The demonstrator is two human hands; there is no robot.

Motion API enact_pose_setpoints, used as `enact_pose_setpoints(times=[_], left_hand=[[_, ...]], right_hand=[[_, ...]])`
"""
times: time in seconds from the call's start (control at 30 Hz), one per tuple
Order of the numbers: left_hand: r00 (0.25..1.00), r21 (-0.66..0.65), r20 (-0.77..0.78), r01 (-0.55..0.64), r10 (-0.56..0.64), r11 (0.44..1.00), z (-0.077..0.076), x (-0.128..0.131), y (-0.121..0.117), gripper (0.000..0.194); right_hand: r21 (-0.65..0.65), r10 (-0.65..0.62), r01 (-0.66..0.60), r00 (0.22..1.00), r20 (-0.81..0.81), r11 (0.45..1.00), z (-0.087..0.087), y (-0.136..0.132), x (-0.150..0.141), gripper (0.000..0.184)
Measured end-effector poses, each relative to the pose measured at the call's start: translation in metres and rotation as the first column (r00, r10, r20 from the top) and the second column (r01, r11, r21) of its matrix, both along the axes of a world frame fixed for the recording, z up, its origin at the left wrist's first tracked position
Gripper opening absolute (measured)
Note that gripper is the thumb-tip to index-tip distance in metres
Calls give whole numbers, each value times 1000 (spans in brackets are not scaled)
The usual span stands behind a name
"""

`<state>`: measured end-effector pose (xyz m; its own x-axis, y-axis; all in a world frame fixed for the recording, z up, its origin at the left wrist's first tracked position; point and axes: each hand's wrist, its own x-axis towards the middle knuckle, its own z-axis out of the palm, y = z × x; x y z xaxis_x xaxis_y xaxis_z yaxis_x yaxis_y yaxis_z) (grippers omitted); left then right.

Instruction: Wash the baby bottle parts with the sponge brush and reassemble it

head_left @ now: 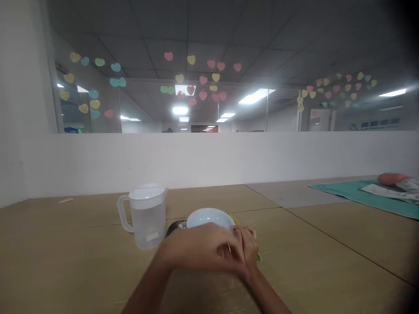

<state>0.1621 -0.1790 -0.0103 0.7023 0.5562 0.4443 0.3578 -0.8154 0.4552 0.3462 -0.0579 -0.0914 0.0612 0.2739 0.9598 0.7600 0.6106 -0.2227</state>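
Observation:
My left hand [203,246] reaches across to the right, its fingers curled and meeting my right hand. It is slightly blurred, and what its fingers pinch is hidden. My right hand [249,244] is closed like a fist beside it; anything inside cannot be made out. Just beyond both hands stands a white bowl [209,214], its near side covered by my left hand. A shiny metal bowl-like thing [176,226] shows partly at its left. Something yellow [233,219] peeks out behind the bowl's right edge, and a small yellow-green bit [259,257] shows beside my right hand.
A translucent lidded pitcher [148,222] with liquid stands left of the bowl, handle to the left. A small pale piece [66,200] lies at the far left of the wooden table [81,270]. At the far right lies a teal cloth [350,192] with a reddish object [391,179] on it.

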Motion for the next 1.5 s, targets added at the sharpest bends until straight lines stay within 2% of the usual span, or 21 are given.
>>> enact_pose_setpoints(times=[0.07, 0.13, 0.17, 0.23, 0.33, 0.4, 0.47, 0.57, 0.63, 0.73, 0.8, 0.87, 0.97, 1.03, 1.1, 1.17, 1.27, 1.33, 1.37, 1.43, 1.5], left_hand=[[990, -61, -121, -85, 78, 995, 17, 14, 50, 59], [954, -131, -269, -176, 136, 976, 24, 26, 89, 81], [936, -160, -321, -201, 142, 966, 23, 31, 102, 85], [948, -167, -297, -173, 118, 971, 18, 36, 116, 77], [983, -175, -181, -65, 33, 982, 9, 35, 121, 60], [992, -228, -120, 3, -31, 974, 6, 32, 124, 63], [993, -306, -59, 78, -101, 949, 5, 29, 127, 68], [981, -429, 34, 185, -189, 884, 4, 31, 129, 71], [991, -452, 40, 132, -128, 882, 2, 35, 128, 74], [999, -343, 9, -31, 36, 939, 0, 41, 126, 74], [1000, -309, 19, -10, 17, 951, -1, 43, 126, 73], [996, -374, 52, 83, -69, 923, -1, 41, 128, 83], [977, -498, 151, 208, -152, 842, -4, 37, 133, 100], [956, -545, 226, 283, -187, 789, -7, 36, 135, 102], [941, -559, 280, 321, -190, 765, -10, 37, 136, 99], [954, -520, 274, 254, -123, 815, -11, 38, 136, 96], [991, -374, 122, -3, 52, 928, -11, 40, 133, 87], [993, -268, 40, -94, 109, 959, -8, 39, 132, 75], [996, -259, 17, -82, 89, 962, -7, 37, 132, 72], [999, -322, 31, 33, -25, 946, -5, 34, 134, 72], [981, -444, 86, 194, -174, 875, -4, 32, 136, 78]], right_hand=[[-6, -31, 31, 999, -33, 1000, -2, 0, 0, 26], [-13, -68, 67, 993, -98, 998, -4, 0, 0, 24], [-12, -86, 85, 987, -137, 996, -5, 0, 0, 23], [-13, -107, 107, 973, -205, 994, -7, 2, 0, 25], [-67, -93, 76, 943, -320, 995, -9, 4, -1, 30], [-155, -54, -10, 913, -405, 988, -9, 4, -2, 33], [-238, -19, -104, 885, -465, 966, -7, 3, -4, 36], [-284, 0, -165, 864, -504, 944, -4, -1, -6, 41], [-290, 18, -196, 854, -519, 937, -3, -1, -6, 43], [-314, 37, -255, 826, -563, 914, -2, 2, -4, 47], [-326, 29, -279, 798, -602, 903, -3, 6, -2, 48], [-331, 26, -295, 780, -625, 896, -5, 10, -1, 47], [-329, 83, -387, 746, -661, 861, -7, 14, -1, 47], [-331, 126, -478, 701, -702, 814, -8, 16, -2, 50], [-333, 138, -520, 674, -726, 787, -8, 17, -4, 52], [-325, 126, -493, 682, -721, 807, -7, 17, -4, 53], [-313, 94, -421, 709, -699, 852, -5, 15, -5, 54], [-333, 69, -402, 719, -692, 853, -4, 15, -5, 55], [-345, 58, -403, 718, -694, 848, -4, 15, -5, 55], [-361, 50, -422, 703, -709, 832, -4, 15, -5, 55], [-365, 45, -448, 680, -732, 816, -5, 15, -5, 55]])
